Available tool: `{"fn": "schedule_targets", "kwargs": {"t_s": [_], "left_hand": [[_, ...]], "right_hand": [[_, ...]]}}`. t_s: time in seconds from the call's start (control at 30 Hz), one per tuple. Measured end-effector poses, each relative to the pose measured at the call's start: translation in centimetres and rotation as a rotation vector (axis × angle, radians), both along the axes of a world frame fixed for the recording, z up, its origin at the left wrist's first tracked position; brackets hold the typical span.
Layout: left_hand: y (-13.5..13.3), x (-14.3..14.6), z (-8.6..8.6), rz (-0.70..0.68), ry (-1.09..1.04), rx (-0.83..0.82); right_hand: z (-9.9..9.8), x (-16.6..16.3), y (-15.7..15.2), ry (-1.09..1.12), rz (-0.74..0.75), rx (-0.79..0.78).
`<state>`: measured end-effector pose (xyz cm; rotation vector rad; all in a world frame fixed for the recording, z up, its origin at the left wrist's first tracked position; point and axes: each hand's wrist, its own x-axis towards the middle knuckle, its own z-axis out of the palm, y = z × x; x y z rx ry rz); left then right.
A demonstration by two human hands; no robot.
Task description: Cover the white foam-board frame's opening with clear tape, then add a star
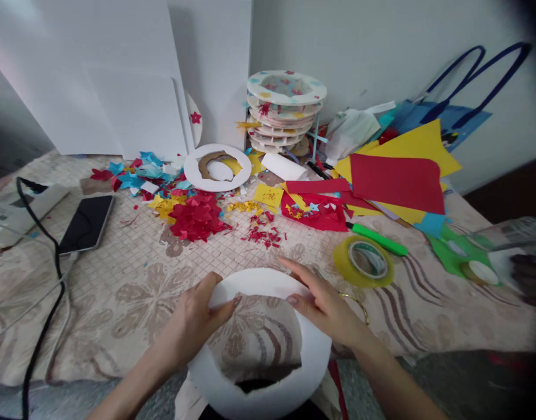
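Note:
Tilted over the table's front edge is a white foam-board ring (314, 356) with a roughly cut opening. My left hand (198, 312) grips its upper left rim, thumb on the face and fingers behind. On the upper right rim, my right hand (318, 303) holds it with the thumb near the inner edge and the forefinger stretched along the outside. Through the opening the patterned tablecloth shows. Just right of my right hand lies a roll of yellowish clear tape (341, 262). A bright green cutter-like tool (379, 239) rests behind the tape.
Red paper stars (198, 216) and blue paper stars (145, 169) are heaped behind my hands. A stack of decorated rings (286, 111) and another white ring (191, 169) stand farther back. Coloured paper sheets (399, 181) lie right; a phone (86, 224) and black cable (44, 332) lie left.

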<state>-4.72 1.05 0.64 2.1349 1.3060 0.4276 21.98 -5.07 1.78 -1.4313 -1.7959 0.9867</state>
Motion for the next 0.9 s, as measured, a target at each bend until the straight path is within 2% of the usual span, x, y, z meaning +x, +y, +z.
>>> {"fn": "schedule_targets", "kwargs": {"t_s": [0.1,0.37,0.5,0.63,0.9], "left_hand": [[0.0,0.0,0.1,-0.006,-0.007,-0.035],[0.0,0.3,0.2,0.03,-0.024,-0.112],[0.0,0.4,0.2,0.028,-0.032,-0.141],[0.3,0.3,0.0,0.068,-0.022,-0.122],[0.8,0.3,-0.6,0.148,-0.032,-0.112]], "right_hand": [[0.4,-0.2,0.5,0.022,0.051,0.0],[-0.5,-0.7,0.3,0.066,-0.048,-0.04],[-0.8,-0.7,-0.1,0.084,-0.149,-0.085],[-1.1,-0.8,-0.9,0.021,-0.237,0.002],[-3.6,-1.4,-2.2,0.078,-0.451,0.049]]}}
